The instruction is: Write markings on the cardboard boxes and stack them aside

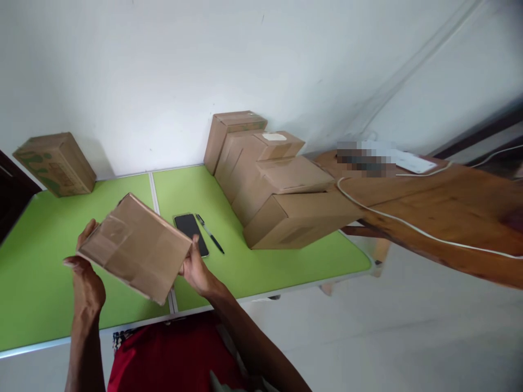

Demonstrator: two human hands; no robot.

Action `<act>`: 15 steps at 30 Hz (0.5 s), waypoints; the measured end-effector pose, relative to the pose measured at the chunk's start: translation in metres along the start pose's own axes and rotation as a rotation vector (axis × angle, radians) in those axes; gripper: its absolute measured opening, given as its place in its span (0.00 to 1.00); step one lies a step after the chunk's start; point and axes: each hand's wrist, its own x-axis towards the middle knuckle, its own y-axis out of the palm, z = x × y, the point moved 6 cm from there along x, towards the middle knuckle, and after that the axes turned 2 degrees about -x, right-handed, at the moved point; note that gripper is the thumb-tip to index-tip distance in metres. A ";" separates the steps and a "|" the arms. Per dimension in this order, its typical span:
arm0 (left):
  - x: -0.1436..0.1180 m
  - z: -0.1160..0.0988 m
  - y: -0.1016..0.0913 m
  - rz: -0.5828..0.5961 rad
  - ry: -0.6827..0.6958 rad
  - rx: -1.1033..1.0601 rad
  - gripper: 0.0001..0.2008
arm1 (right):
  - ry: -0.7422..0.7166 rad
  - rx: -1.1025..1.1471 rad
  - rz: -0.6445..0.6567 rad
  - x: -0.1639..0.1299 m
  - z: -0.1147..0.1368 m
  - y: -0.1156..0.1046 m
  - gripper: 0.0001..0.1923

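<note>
A brown cardboard box (137, 245) with clear tape across its face is held tilted above the green table. At its right corner my right hand (198, 269) grips it, thumb on the near edge and fingers mostly hidden behind. My left hand (86, 280) supports the left corner: its fingers reach behind the box and the thumb sticks out away from it. Just beyond my right hand, a dark-screened phone (188, 228) lies on the table, partly covered by that hand. Beside the phone lies a black pen (210, 234).
Several cardboard boxes (302, 220) are stacked and lined up at the table's right. Another box with green print (61, 166) stands at the back left by the wall. A wooden table (429, 207) on the right carries a white cable (400, 227). The green table (212, 201) has a metal-edged seam.
</note>
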 end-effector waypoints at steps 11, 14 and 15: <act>-0.001 -0.003 -0.002 0.128 -0.081 0.281 0.43 | 0.001 -0.021 -0.010 0.005 0.014 -0.019 0.40; -0.003 0.000 -0.003 0.116 -0.120 0.307 0.42 | 0.005 -0.158 -0.015 0.002 0.017 -0.019 0.38; -0.004 0.000 -0.004 0.109 -0.136 0.318 0.42 | -0.012 -0.251 -0.052 0.001 0.019 -0.021 0.37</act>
